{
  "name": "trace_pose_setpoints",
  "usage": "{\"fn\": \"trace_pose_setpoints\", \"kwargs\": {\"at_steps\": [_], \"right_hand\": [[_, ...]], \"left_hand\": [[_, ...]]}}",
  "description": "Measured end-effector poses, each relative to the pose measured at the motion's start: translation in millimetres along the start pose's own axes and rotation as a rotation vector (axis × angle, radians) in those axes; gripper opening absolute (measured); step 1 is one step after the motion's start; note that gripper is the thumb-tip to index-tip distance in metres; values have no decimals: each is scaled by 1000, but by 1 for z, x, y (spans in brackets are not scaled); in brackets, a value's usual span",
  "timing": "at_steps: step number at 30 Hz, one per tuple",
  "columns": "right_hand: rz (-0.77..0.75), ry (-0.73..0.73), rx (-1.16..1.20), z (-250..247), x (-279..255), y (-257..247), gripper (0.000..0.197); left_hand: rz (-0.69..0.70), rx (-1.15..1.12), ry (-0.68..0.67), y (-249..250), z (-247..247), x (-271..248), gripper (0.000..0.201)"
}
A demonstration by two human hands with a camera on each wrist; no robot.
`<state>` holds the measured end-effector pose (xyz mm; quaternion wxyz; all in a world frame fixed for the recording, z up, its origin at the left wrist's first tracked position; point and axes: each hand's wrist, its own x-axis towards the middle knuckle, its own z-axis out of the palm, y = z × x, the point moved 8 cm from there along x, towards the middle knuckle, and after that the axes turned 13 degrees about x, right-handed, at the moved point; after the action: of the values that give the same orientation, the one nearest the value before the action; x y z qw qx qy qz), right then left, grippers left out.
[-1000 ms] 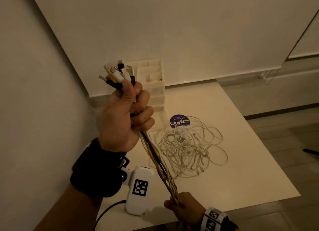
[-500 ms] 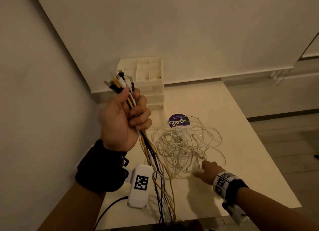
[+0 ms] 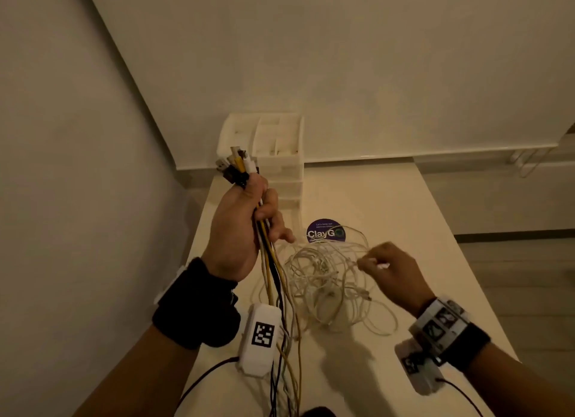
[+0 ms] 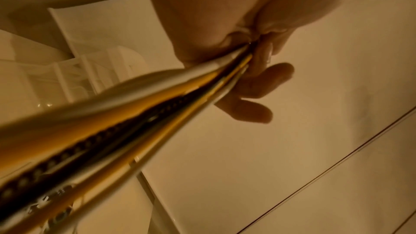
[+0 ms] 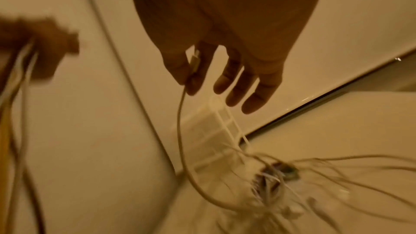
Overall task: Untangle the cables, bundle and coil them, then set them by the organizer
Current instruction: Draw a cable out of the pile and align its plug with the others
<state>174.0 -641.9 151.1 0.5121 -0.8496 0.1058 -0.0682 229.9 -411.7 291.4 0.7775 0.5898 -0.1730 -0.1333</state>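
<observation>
My left hand is raised above the table and grips a bundle of yellow, black and white cables. Their plugs stick up above the fist and the cords hang down past the table's front edge. A tangle of white cables lies on the white table. My right hand hovers over the tangle's right side and pinches the plug end of one white cable between thumb and forefinger, the other fingers straight. The white organizer stands at the table's back left corner.
A round purple sticker lies on the table between organizer and tangle. Walls close in on the left and behind. The table's right edge drops to the floor.
My right hand let go of the bundle's lower end, moved up to the white tangle and took hold of one cable end. The left hand with the bundle lowered slightly.
</observation>
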Motion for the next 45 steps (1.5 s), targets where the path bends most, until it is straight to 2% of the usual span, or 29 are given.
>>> {"fn": "trace_pose_setpoints", "kwargs": {"at_steps": [2, 5, 7, 10, 15, 18, 25, 27, 31, 33, 37, 41, 45], "right_hand": [[66, 90, 475, -20, 14, -32, 14], [195, 38, 1146, -19, 27, -77, 22], [236, -27, 1368, -11, 28, -109, 21], [224, -90, 1436, 3, 23, -140, 19], [204, -157, 1401, 20, 15, -167, 17], [116, -209, 1300, 26, 12, -179, 15], [-15, -196, 1192, 36, 12, -185, 20], [-99, -152, 1076, 35, 9, -191, 18], [-265, -38, 699, 36, 1, -204, 5], [-288, -36, 552, 40, 1, -204, 7], [-318, 21, 224, 42, 2, -203, 16], [-297, 88, 204, 39, 0, -202, 29], [-252, 99, 226, 41, 3, -197, 35]], "left_hand": [[-10, 27, 13, -4, 6, 5, 32], [-52, 76, 30, -8, 14, 12, 30], [-62, 72, 33, -10, 15, 16, 29], [-82, 9, 5, -11, 14, 21, 30], [-123, -8, -35, -15, 15, 25, 25], [-150, -38, -54, -18, 15, 25, 24], [-178, -72, -103, -20, 6, 23, 22], [-169, -47, -114, -20, 5, 22, 26], [-120, 93, -112, -18, 5, 19, 39], [-123, 173, -102, -19, 5, 19, 49], [-146, 318, -139, -23, 9, 18, 46], [-221, 315, -176, -33, 10, 19, 49], [-259, 328, -113, -41, 3, 19, 38]]}}
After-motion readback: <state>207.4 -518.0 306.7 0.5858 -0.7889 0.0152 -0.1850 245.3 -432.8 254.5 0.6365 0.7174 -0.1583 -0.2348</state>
